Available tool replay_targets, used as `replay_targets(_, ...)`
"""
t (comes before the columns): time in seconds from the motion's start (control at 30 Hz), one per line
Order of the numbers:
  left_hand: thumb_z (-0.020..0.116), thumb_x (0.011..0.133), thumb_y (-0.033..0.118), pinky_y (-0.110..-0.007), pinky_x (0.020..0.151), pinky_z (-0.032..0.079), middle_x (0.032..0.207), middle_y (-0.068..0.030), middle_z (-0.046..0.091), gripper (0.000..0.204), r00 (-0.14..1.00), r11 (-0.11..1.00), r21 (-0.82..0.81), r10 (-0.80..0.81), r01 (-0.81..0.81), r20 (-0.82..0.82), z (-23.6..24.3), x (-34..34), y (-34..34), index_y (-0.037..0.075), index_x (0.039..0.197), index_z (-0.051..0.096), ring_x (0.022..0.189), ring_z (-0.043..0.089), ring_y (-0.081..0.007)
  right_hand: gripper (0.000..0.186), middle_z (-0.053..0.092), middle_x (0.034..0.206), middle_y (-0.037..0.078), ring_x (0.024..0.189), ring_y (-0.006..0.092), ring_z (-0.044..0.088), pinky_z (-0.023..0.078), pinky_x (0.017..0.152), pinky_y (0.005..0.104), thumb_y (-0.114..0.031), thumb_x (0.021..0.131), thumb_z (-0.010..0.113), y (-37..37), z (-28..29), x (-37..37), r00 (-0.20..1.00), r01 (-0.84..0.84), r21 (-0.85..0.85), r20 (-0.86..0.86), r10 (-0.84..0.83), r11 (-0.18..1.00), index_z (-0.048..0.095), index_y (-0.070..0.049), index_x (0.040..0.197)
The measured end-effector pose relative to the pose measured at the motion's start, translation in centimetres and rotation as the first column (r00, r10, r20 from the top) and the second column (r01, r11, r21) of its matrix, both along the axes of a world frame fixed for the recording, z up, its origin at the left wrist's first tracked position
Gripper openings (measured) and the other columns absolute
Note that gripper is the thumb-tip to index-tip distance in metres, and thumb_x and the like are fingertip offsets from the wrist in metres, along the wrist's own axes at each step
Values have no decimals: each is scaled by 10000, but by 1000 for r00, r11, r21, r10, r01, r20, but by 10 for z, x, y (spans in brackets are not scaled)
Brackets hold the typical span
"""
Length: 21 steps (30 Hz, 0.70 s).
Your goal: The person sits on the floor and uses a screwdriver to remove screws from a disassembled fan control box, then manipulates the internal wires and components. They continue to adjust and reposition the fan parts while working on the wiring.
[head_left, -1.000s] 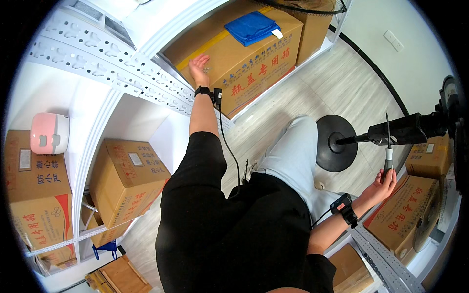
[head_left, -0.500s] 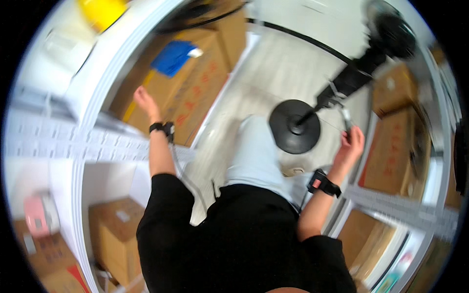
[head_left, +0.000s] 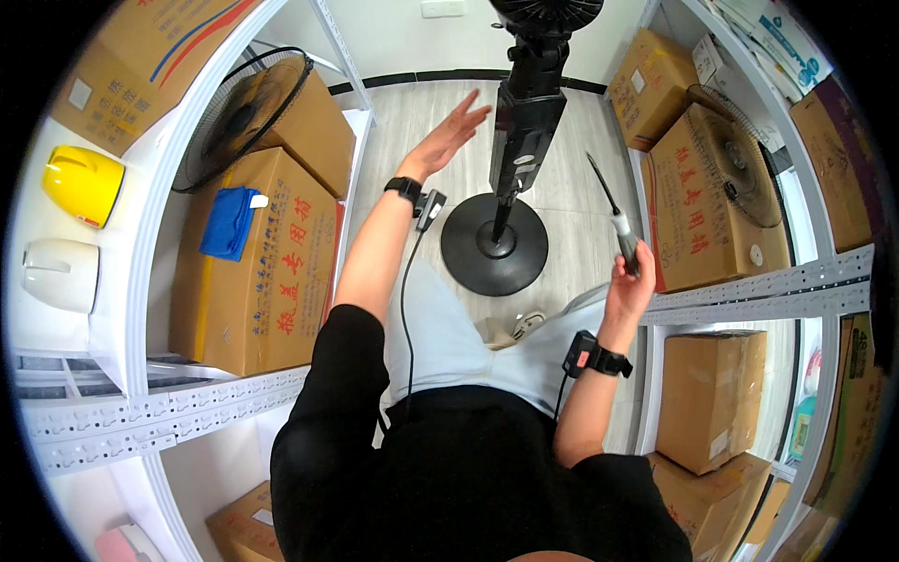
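Observation:
In my right hand [head_left: 629, 286] is a screwdriver [head_left: 622, 229] with a grey-and-white handle, its dark shaft pointing up and away from me. The fingers close round the handle's lower end. My left hand [head_left: 451, 136] reaches forward with its fingers stretched out and holds nothing. It is close to the left side of a black pedestal fan [head_left: 524, 131], and I cannot tell whether it touches the column. The fan stands upright on a round black base [head_left: 468, 258] on the floor before my legs. Its upper end is cut off by the picture's edge.
Metal shelves [head_left: 234, 398] flank me on both sides, loaded with cardboard boxes [head_left: 281, 309]. Round wire fan grilles [head_left: 239, 117] rest against boxes left and right. A blue cloth [head_left: 228, 223] lies on one left box. Yellow [head_left: 82, 184] and white [head_left: 61, 273] kettles stand on the left shelf.
My left hand has moved right, from beside the left shelf's box to near the fan column. My view has turned, bringing the fan to the middle. The screwdriver stays in my right hand.

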<state>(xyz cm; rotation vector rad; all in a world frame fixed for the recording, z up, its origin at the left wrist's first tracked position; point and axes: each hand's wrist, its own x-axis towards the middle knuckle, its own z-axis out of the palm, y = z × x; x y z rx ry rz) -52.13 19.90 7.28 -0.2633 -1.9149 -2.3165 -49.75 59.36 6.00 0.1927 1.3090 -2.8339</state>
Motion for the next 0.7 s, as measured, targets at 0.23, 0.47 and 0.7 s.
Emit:
replay_targets(0.23,644,782,658,-386,1026,389,1318,-37,543,894,951,947,96,-309,307,11,-44,-82,-12,51,1396,414,1183,514,-152,226,614,927,50,698,166,585,445,557,203,-154,899,637,43,-10,2,993,86,-46,90,-82,995,613,-6,1069)
replay_targets(0.47,533,774,726,-398,1093,358,1375,-86,512,954,967,963,90,-256,256,-12,-54,-99,-4,19,1403,416,1245,499,-219,225,623,935,62,682,173,581,441,543,209,-153,899,640,57,-24,-4,982,95,-88,172,-79,992,614,-3,1065)
replay_targets(0.7,324,946,638,-389,1105,332,1416,-81,481,752,949,827,471,233,-308,210,-40,-74,-14,64,1426,395,1291,456,-238,221,630,960,71,683,165,573,453,557,217,-144,901,640,57,-22,0,989,35,-109,149,-19,993,613,0,1066)
